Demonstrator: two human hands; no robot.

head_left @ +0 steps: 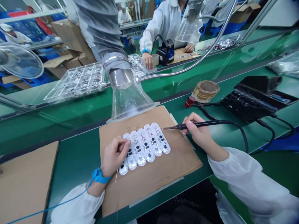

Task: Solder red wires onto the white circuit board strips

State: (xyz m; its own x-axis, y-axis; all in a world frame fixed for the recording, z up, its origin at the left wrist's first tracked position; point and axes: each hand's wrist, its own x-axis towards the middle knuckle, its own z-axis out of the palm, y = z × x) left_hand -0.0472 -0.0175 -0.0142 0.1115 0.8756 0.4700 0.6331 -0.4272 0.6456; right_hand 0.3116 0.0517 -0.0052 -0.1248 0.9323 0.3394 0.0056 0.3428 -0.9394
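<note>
My right hand grips a soldering iron like a pen, its tip pointing left near the top of the rightmost board. My left hand is closed in a pinch over the leftmost board, and a thin strand of solder wire sticks out below it. Several white oblong circuit boards with black parts and small red wires lie side by side in a slanted row. They rest on a cardboard sheet. My left fingers partly cover the leftmost board. A blue wrist strap circles my left wrist.
A clear fume hood hangs just behind the boards. At right are a tape roll, a small red bundle and a black soldering-iron stand. Another cardboard sheet lies left. Across the bench, a co-worker's hand touches a tray.
</note>
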